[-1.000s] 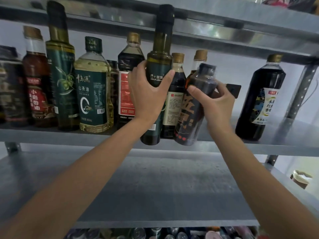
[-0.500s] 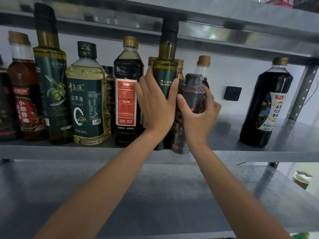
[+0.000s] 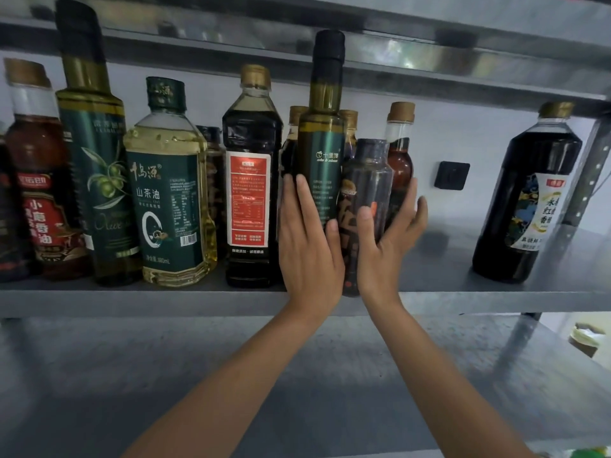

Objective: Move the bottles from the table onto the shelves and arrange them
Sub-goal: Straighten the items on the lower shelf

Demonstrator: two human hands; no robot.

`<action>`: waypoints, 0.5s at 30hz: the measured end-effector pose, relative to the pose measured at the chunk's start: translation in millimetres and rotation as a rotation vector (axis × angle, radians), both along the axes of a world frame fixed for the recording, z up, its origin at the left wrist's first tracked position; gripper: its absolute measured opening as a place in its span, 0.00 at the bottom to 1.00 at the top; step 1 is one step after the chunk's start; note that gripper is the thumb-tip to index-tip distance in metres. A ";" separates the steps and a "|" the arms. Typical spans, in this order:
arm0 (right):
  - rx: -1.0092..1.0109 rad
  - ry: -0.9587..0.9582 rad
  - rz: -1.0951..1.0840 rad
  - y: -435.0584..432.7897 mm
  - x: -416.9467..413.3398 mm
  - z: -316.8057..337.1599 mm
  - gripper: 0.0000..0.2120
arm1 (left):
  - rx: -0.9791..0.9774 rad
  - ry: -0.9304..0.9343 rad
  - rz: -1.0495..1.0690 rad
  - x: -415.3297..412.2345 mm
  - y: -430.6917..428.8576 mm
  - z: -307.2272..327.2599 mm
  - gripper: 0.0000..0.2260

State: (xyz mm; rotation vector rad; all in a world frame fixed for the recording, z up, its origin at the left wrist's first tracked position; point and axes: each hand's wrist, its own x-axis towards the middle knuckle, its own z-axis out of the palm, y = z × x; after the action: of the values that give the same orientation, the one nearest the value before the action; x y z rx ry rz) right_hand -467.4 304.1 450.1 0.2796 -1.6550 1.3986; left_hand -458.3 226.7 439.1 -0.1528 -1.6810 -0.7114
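Left hand (image 3: 309, 246), right hand (image 3: 385, 256) loosened grips; olive bottle (image 3: 322, 153) base hidden.

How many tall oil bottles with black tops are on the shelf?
2. The olive oil bottle stands near the left end of the shelf, beside the camellia oil bottle; the green-label oil bottle stands mid-shelf, touched by the left hand. More may hide behind.

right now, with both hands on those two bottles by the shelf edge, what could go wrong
1. The tall olive oil bottle and the short dark bottle stand close to the front edge of the shelf; pulling the left hand or right hand away carelessly could tip them off.
2. Gold-capped bottles crowd close behind them; pushing them back might knock those over.
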 end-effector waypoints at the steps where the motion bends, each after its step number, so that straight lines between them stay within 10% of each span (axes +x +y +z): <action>1: -0.010 -0.018 0.005 0.0 0.0 -2.4 0.37 | -0.005 -0.005 0.012 -1.6 0.0 0.2 0.26; 15: 0.041 -0.093 -0.057 -3.8 -20.7 1.9 0.42 | -0.061 -0.157 0.041 -17.5 1.2 3.2 0.34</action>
State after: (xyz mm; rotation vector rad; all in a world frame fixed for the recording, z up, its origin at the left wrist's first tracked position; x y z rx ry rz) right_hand -488.0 300.4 451.9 0.1921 -1.7554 1.3539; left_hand -475.8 227.9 442.3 -0.1067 -1.8513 -0.6557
